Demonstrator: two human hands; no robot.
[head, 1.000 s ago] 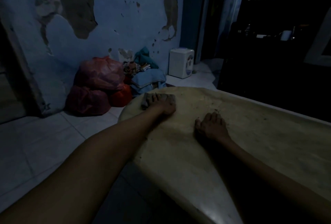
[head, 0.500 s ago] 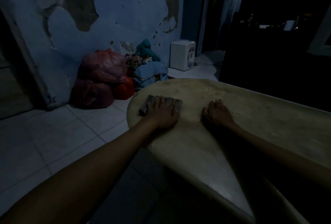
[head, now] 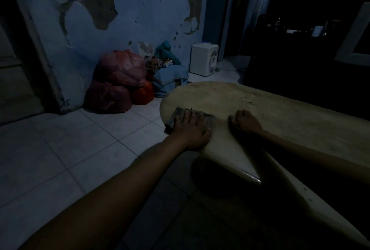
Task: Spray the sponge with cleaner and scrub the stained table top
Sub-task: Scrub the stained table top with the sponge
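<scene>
step: scrubbing, I judge; no spray bottle in view, so spraying looks done or can't be checked.
sponge: flat grey rectangular sponge (head: 181,116) lies on the pale beige rounded table top (head: 280,121), close to its curved edge at 9 o'clock from table centre.
left hand: left hand (head: 191,127) lies palm-down on the sponge, fingers stretched flat across it, pressing, not curled round it.
right hand: right hand (head: 245,122) rests on the table at 3 o'clock of the sponge, near but apart; fingers curled under, holding nothing I can see. Probably bracing.
stains: dark specks (head: 250,101) at 1 o'clock of the right hand, far side of the table; dim light, extent hard to tell.
next move: likely push the sponge toward 1 o'clock onto the specks, with steady downward pressure; keep it off the rim, it sits right by the edge.
background: red plastic bags (head: 118,81) and a white small appliance (head: 204,58) on the floor at 11–12 o'clock by the peeling blue wall.
</scene>
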